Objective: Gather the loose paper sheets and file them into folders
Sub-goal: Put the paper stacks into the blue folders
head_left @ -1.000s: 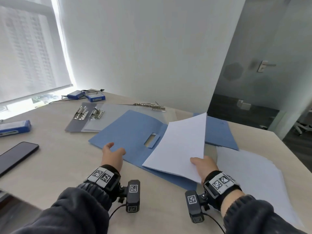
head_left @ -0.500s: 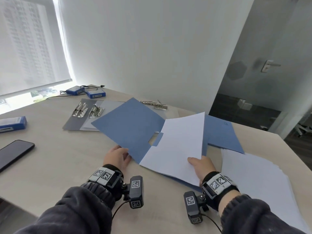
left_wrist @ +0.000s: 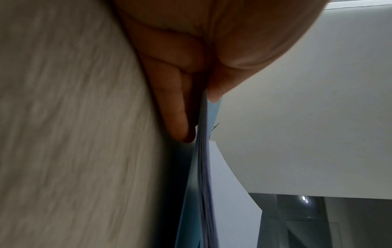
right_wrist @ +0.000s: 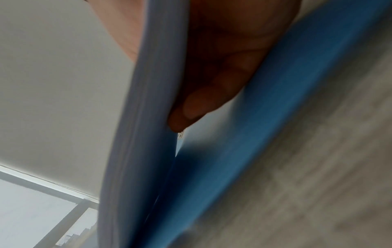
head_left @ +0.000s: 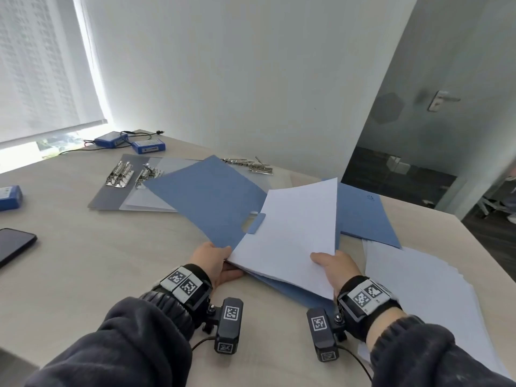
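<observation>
Near the table's (head_left: 83,263) front edge, the left hand (head_left: 213,261) is pinching the blue folder's (head_left: 212,202) cover while the right hand (head_left: 335,270) is gripping the paper sheets (head_left: 293,233); squaring their edges before closing should prevent creases.

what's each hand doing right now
Left hand: pinches the open blue paper folder's raised cover.
Right hand: grips the white paper sheets over it.
</observation>
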Motion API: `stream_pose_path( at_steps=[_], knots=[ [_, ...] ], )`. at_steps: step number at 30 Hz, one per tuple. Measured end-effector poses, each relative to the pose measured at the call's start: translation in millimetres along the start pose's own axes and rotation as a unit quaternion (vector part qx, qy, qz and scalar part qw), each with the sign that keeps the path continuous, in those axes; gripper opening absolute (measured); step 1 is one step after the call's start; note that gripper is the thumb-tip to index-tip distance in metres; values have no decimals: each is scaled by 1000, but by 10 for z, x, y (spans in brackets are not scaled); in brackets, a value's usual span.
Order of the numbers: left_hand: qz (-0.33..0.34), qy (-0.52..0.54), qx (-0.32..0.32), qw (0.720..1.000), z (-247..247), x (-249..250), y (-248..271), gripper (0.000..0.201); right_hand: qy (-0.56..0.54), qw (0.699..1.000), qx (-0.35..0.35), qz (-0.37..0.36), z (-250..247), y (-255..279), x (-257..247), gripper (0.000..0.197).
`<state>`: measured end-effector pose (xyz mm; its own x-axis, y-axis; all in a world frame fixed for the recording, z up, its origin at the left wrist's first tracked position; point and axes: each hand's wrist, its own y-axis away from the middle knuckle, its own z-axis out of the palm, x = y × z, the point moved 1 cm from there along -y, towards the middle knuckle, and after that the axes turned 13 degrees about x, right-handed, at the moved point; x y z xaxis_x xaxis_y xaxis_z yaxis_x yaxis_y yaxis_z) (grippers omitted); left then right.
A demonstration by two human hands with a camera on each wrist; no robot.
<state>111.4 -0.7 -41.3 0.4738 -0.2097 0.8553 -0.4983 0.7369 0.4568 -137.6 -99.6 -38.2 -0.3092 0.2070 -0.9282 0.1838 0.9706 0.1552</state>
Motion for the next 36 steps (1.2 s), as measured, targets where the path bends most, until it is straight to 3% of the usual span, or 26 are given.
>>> stream_pose_path(
  at_steps=[4, 6, 9, 30, 32, 36],
  knots=[
    [-4, 8, 8, 1000, -29, -8, 27, 20, -2, 1000, -10, 11, 1, -3, 24, 8],
    [-6, 20, 11, 1000, -33, -4, 43, 20, -14, 1000, -11, 19, 16, 4, 42, 17],
    [-11, 44, 13, 999, -28, 3, 58, 20, -28, 999, -15, 21, 39, 11, 67, 5],
    [-2, 71, 5, 997, 4, 39, 209, 27, 9, 999, -26, 17, 59, -10, 71, 6],
    [1, 93, -18, 996, -13, 56, 221, 35, 17, 999, -25, 16, 55, 9, 54, 5],
    [-5, 131, -75, 989, -68, 84, 216, 82, 25, 999, -25, 11, 59, 22, 42, 4]
  ],
)
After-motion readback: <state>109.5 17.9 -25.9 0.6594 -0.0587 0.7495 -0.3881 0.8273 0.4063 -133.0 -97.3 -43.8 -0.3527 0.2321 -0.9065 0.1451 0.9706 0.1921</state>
